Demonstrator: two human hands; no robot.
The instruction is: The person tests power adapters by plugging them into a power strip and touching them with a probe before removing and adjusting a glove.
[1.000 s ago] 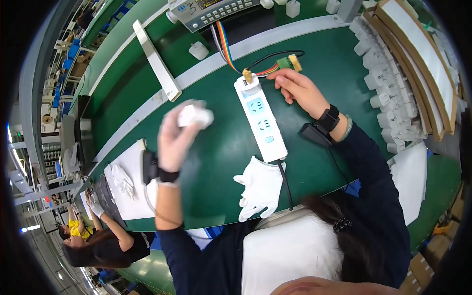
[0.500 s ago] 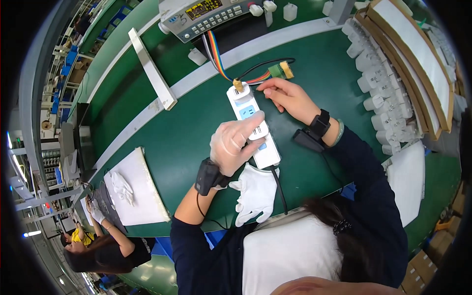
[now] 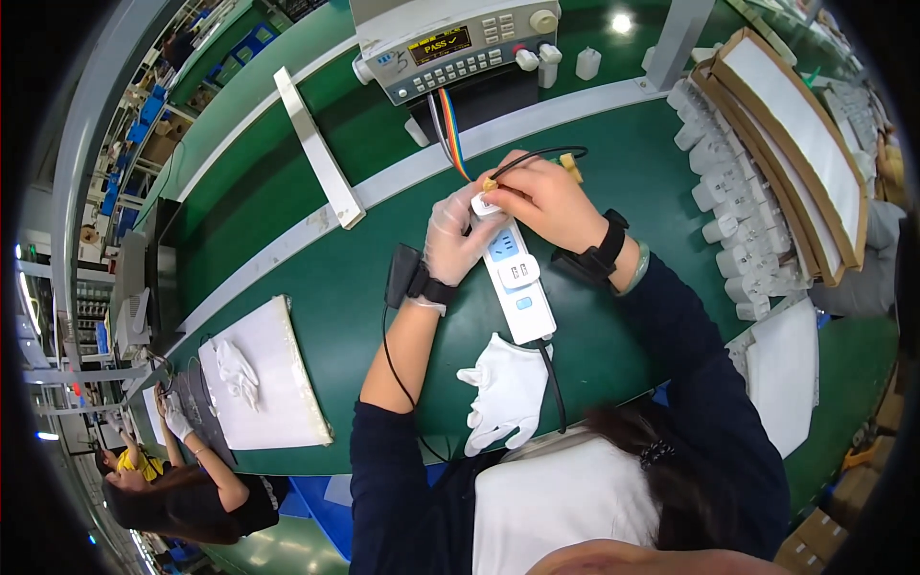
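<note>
Left hand (image 3: 458, 240) now gripping power strip (image 3: 512, 273), right hand (image 3: 548, 199) seemingly plugging

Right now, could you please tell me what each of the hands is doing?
Left hand: gloved, closed around the top end of the white power strip.
Right hand: bare, pinching a small plug at the strip's top end.

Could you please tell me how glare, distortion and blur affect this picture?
Head view: fisheye bends the long grey rail and blacks out the corners; a lamp glares on the green bench top; the white rectangular power strip and both hands are sharp.
</note>
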